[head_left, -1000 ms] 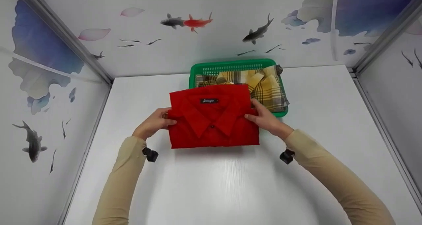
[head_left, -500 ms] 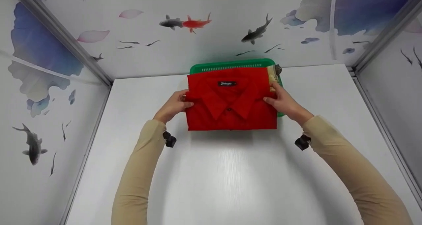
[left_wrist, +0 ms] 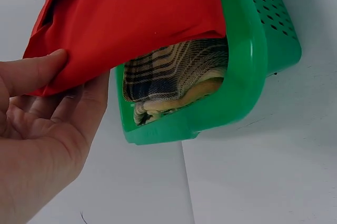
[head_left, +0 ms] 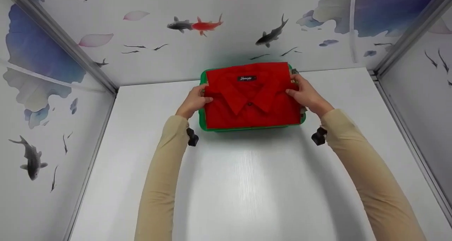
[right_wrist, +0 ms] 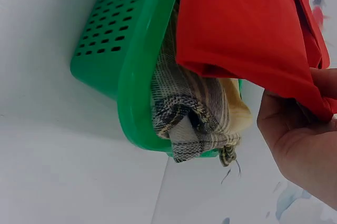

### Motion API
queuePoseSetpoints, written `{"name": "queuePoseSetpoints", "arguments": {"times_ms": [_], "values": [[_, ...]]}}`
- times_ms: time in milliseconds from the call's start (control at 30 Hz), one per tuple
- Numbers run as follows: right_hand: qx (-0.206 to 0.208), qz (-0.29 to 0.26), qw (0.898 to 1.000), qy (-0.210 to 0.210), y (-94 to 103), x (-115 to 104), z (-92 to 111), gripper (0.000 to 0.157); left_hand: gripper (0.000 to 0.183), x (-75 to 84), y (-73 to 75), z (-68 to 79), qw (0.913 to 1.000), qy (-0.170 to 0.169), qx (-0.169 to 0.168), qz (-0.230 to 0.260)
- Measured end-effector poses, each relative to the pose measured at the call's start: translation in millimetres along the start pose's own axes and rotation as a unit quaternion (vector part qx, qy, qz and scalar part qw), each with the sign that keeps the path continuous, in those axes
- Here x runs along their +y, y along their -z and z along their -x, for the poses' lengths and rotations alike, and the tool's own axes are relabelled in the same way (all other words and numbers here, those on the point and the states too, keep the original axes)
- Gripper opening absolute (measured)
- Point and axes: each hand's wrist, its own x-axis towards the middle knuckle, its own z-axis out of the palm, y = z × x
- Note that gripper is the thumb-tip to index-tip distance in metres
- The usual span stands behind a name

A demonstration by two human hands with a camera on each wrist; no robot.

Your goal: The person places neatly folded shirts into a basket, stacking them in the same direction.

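A folded red shirt (head_left: 254, 114), collar up with a black label, lies over the green basket (head_left: 202, 119) at the back of the table. My left hand (head_left: 194, 100) pinches its left edge, thumb on top and fingers beneath, as the left wrist view also shows. On the opposite edge my right hand (head_left: 309, 94) grips the shirt the same way. Below the red cloth, a plaid shirt (left_wrist: 179, 68) sits folded in the basket. Part of that plaid cloth (right_wrist: 184, 124) pokes over the basket's rim in the right wrist view.
The white table (head_left: 247, 181) extends in front of the basket. Behind it rises a back wall (head_left: 240, 29) painted with fish, and side walls with metal edge strips stand left and right.
Both hands have carried the red shirt away from me and to the right, from in front of the basket to over it. It now covers most of the plaid shirt.
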Motion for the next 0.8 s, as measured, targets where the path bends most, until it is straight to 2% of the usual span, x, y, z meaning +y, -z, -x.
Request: {"name": "queuePoseSetpoints", "arguments": {"times_ms": [267,533,700,800], "values": [[0.014,-0.009,1.0,-0.006,-2.8,-0.5,-12.7,0.04,0.04,-3.0,-2.0,-6.3,0.9985,-0.028,0.042,-0.021],[0.007,0.005,1.0,-0.017,-8.1,4.5,-15.9,0.039,0.043,-8.9,-5.8,-8.9,0.9967,-0.012,0.059,-0.055],[0.012,0.001,1.0,-0.015,-10.9,8.1,-15.7,0.04,0.043,-12.9,-11.7,-9.8,0.9961,-0.01,0.071,-0.051],[0.02,-0.002,1.0,-0.015,-13.1,10.3,-16.1,0.041,0.04,-14.5,-15.4,-10.1,0.9946,-0.014,0.09,-0.049]]}}
